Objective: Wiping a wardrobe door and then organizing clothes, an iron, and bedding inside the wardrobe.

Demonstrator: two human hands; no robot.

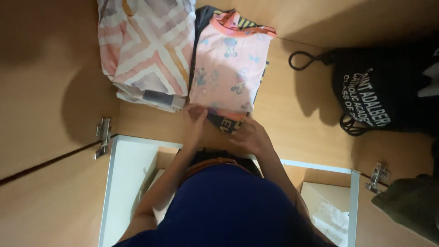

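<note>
nearest the camera is the person's dark blue top (pixel 228 210), and below it an open white-edged compartment (pixel 130 183) with wooden sides, in which one pale folded cloth (pixel 331 222) lies at the right; what else it holds cannot be told. one metal hinge (pixel 103 136) shows at the left edge of the cupboard and a second hinge (pixel 377 175) at the right, so two in all. just beyond, both hands meet at the front edge of the wooden shelf (pixel 297 114). the left hand (pixel 195 122) lies flat with fingers stretched, pressing the near corner of a folded pink shirt (pixel 231 68) with small cartoon prints and an orange collar. the right hand (pixel 250 136) is curled loosely around the near edge of a dark folded garment (pixel 224 124) that sits under the pink shirt; the two make one stack in the middle of the shelf. touching that stack on its left is one folded cloth with pink, white and orange stripes (pixel 148 50). well apart, to the right on the same shelf, lies one black drawstring bag (pixel 379 91) with white print, its cord looped toward the stack. an olive green cloth (pixel 411 206) shows at the lower right corner.
</note>
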